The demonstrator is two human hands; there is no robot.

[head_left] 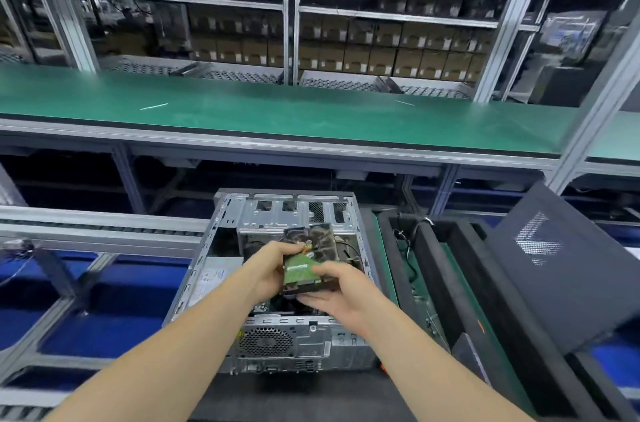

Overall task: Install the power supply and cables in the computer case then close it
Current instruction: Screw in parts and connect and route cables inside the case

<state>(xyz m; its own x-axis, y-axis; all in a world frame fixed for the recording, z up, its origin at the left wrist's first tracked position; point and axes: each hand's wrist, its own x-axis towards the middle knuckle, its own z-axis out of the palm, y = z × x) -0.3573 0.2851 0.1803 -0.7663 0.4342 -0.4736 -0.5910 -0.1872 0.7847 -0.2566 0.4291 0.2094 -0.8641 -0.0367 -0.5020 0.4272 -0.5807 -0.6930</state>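
An open grey metal computer case (221,241) lies on its side in front of me, its rear fan grille facing me. Above its interior I hold a hard drive (313,248) with a green circuit board on its near half and a dark shiny far half. My left hand (268,269) grips the drive's left edge, fingers curled over its top. My right hand (337,293) holds its near right corner from below, thumb on the green board. Thin cables show inside the case to the right of the drive.
A black side panel (561,266) with a perforated vent leans at the right over black foam trays (460,269) holding cables. A green shelf (277,110) runs across above the bench. Roller conveyor rails (104,224) and blue bins lie at the left. Stacked boxes fill the racks behind.
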